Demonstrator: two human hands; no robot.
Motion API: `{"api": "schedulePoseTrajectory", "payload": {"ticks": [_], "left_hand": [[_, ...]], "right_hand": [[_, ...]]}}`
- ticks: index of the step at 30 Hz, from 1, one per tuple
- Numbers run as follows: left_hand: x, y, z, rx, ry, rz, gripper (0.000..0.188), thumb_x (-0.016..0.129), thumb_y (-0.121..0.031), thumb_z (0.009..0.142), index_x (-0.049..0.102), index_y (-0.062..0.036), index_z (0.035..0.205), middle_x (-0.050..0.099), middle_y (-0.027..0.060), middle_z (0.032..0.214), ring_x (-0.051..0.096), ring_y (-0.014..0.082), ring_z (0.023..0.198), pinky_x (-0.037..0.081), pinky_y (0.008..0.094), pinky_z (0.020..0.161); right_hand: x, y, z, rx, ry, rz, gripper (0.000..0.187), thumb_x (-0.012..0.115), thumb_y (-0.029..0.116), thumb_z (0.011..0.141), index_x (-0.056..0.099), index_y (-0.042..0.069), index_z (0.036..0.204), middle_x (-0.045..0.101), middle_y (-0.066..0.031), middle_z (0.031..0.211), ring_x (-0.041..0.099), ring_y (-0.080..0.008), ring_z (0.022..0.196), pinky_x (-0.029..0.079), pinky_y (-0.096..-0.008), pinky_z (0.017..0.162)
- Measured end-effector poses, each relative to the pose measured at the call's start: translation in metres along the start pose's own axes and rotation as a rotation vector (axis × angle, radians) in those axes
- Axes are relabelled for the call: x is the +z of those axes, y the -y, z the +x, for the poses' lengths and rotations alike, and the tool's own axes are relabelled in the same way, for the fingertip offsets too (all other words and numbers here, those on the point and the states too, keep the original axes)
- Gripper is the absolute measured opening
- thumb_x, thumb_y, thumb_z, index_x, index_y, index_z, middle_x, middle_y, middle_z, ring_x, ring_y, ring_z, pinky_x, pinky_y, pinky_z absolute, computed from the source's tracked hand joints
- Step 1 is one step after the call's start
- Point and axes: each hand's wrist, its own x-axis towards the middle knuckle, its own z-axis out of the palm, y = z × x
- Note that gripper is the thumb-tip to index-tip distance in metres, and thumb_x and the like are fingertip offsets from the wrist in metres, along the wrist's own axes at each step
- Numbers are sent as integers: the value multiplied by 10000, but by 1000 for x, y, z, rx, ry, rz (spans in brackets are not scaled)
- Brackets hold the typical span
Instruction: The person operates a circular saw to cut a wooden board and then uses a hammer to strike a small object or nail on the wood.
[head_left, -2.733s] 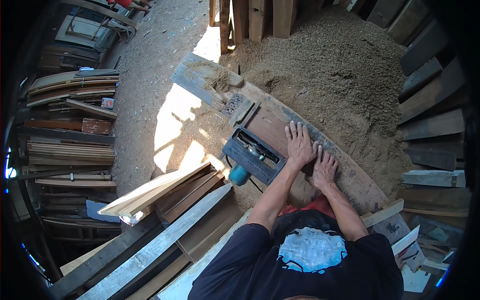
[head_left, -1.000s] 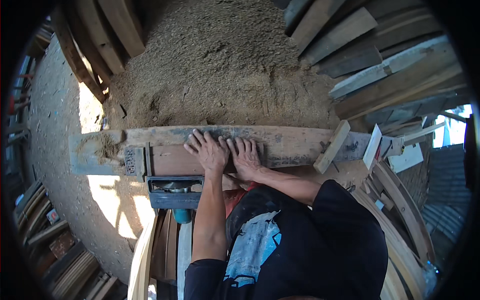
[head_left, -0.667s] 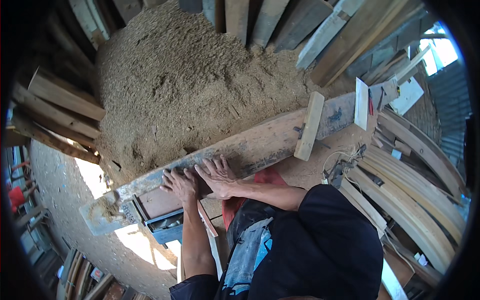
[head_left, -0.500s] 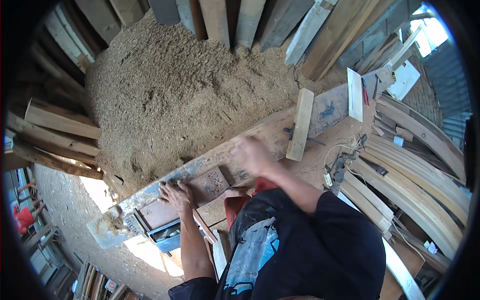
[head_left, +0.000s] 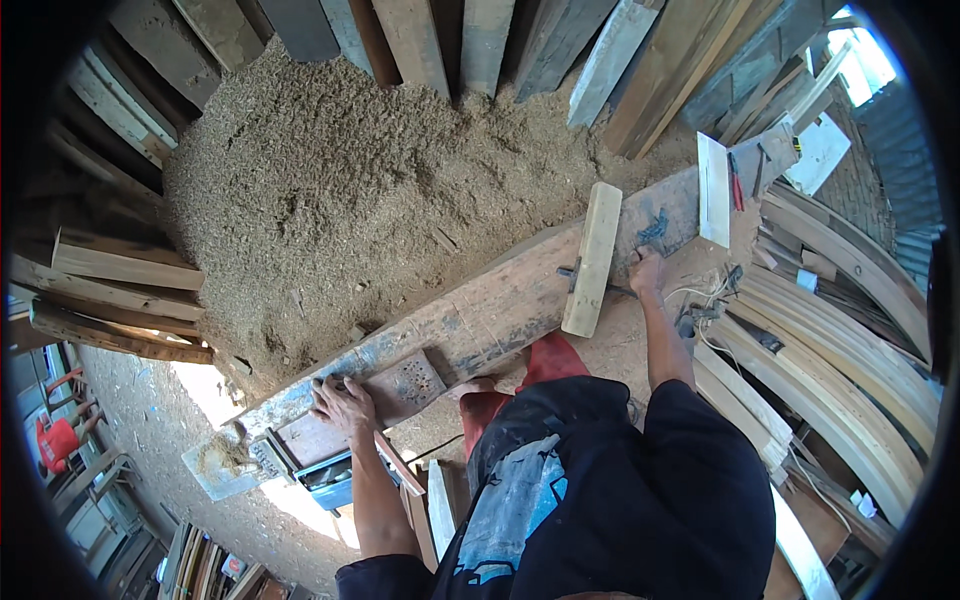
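Right hand (head_left: 647,272) now out beside the short plank (head_left: 592,260).

Under the left grip (head_left: 342,404) lies a rusty reddish-brown plate (head_left: 400,385) dotted with small holes, a blue machine body (head_left: 330,475) just below it. The long surface (head_left: 500,315) is weathered grey-brown with blue smears. Beside the right grip (head_left: 647,270) a pale yellow board (head_left: 592,260) crosses it; beyond, tan sawdust (head_left: 370,190).

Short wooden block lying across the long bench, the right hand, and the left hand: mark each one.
short wooden block (head_left: 593,258), head view, middle of its top face.
right hand (head_left: 647,270), head view, back of the hand beside the block.
left hand (head_left: 343,404), head view, back of the hand.
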Motion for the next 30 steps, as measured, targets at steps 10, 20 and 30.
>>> {"api": "schedulePoseTrajectory", "payload": {"ticks": [10, 20, 30], "left_hand": [[-27, 7, -14, -91, 11, -18, 585, 592, -427, 932, 541, -10, 1340, 384, 292, 1545, 282, 496, 1456, 61, 628, 1225], [-33, 0, -15, -122, -70, -90, 599, 546, -414, 947, 530, 4, 1376, 380, 287, 1562, 271, 460, 1496, 51, 654, 1225], [-15, -4, -6, -75, 39, -185, 686, 534, -419, 947, 423, -51, 1515, 361, 231, 1600, 198, 439, 1536, 21, 659, 1228]], "right_hand": [[24, 2, -5, -339, 471, -452, 209, 721, 167, 803, 757, 52, 974, 739, -181, 974, 716, -376, 918, 572, -484, 799], [-46, 274, -38, -853, 567, 466, 312, 559, -15, 944, 647, -4, 1244, 675, -80, 1054, 616, -111, 961, 490, -263, 848], [-26, 522, -362, -1344, 1333, 708, 93, 626, 44, 932, 672, 17, 1009, 687, -45, 842, 647, -145, 745, 527, -324, 699]]}}
